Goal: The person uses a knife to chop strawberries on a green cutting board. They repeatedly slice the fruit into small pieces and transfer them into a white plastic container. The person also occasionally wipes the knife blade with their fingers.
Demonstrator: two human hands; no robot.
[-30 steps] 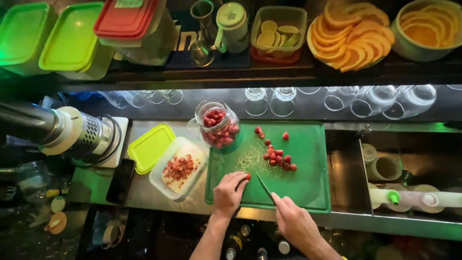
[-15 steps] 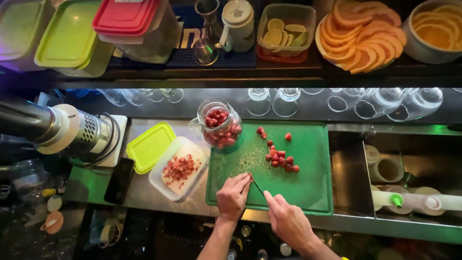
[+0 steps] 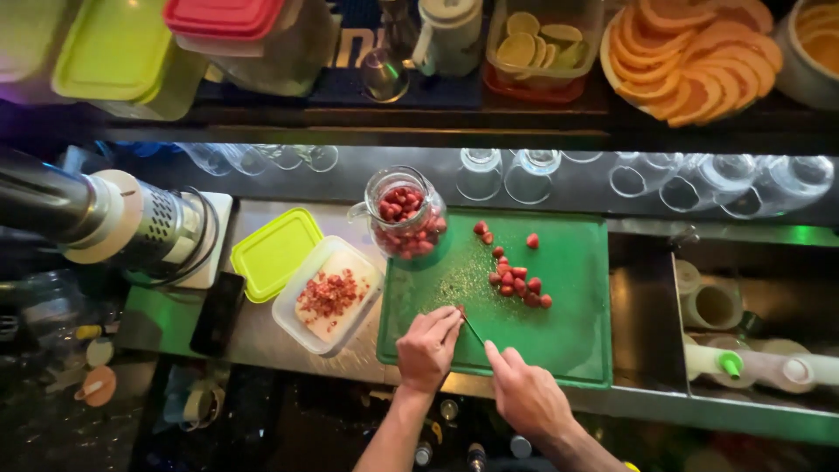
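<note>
Now both hands sit lower on the green cutting board [image 3: 559, 323] than a second ago: the left hand [image 3: 428, 348] pins a strawberry piece [image 3: 460, 310] at its near edge, the right hand [image 3: 524, 395] grips a knife [image 3: 473, 329] beside it, cutting.
</note>
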